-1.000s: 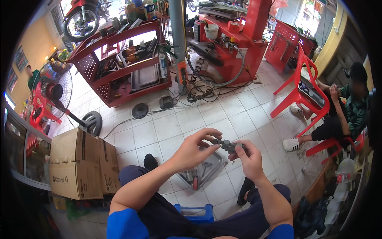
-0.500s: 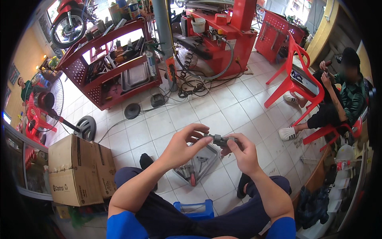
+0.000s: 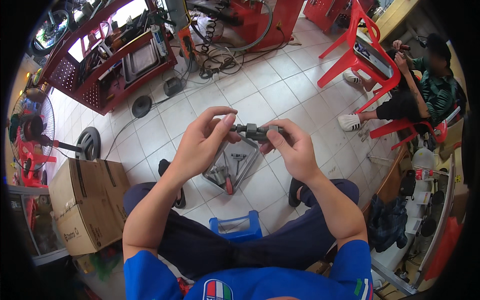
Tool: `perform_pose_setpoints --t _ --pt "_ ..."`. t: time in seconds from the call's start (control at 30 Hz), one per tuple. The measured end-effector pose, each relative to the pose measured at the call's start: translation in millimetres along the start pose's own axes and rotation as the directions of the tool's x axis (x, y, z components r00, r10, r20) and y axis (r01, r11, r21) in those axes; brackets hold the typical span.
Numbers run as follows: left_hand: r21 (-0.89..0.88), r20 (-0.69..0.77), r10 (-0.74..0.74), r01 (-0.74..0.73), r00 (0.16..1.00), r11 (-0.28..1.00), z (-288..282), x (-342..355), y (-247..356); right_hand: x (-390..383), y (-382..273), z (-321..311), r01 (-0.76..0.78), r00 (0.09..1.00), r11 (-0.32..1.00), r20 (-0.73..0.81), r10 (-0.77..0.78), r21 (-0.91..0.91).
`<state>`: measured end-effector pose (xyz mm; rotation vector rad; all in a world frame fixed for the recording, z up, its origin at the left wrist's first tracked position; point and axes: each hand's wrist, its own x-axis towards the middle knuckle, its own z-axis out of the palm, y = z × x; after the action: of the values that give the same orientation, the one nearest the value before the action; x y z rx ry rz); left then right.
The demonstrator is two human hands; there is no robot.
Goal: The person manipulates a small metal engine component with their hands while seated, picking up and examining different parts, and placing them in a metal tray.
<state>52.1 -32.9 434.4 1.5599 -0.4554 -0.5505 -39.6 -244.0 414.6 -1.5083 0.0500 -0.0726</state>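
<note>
A dark metal part (image 3: 252, 131), shaft-like with a thicker block in its middle, is held level between my two hands above the tray. My right hand (image 3: 295, 150) grips its right end, thumb on top and fingers curled beneath. At the thin left end, my left hand (image 3: 197, 147) has its thumb and fingers closed around the tip. Below lies a grey metal tray (image 3: 248, 172) on the floor. In it are a red-handled tool (image 3: 229, 185), a small T-shaped metal piece (image 3: 239, 158) and a grey metal part (image 3: 218, 175).
A blue plastic stool (image 3: 235, 234) is between my legs. Cardboard boxes (image 3: 90, 205) and a standing fan (image 3: 35, 125) are at the left. A red tool cart (image 3: 112, 100) and cables lie ahead. Right, a person (image 3: 435, 95) sits near a red chair (image 3: 357, 62).
The view has tipped downward, so hands and tray appear higher and further left. More of the part's thin left end shows beside my left thumb. My right hand keeps its grip.
</note>
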Motion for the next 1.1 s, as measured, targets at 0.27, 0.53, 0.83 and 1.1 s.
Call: perform_pose_setpoints --t 0.27,0.53,0.83,1.1 --pt "0.111 0.0 0.229 -0.227 0.973 0.967 2.8 -0.9 2.1 2.2 -3.5 -1.5 -0.022 0.999 1.0 -0.024 0.021 -0.02" --pt "0.129 0.077 0.095 -0.104 0.993 0.986 -4.5 1.8 -1.7 0.9 -1.6 0.2 0.003 1.0 0.999 0.006 -0.002 -0.046" --pt "0.161 0.057 0.167 -0.174 0.984 0.971 -2.4 0.0 1.2 1.5 -0.9 1.3 -0.027 1.0 1.0 0.003 0.027 -0.006" --pt "0.184 0.027 0.201 -0.203 0.979 0.962 1.7 -0.4 -1.6 2.1 -2.8 -0.1 -0.036 0.999 0.999 -0.005 0.036 0.006"
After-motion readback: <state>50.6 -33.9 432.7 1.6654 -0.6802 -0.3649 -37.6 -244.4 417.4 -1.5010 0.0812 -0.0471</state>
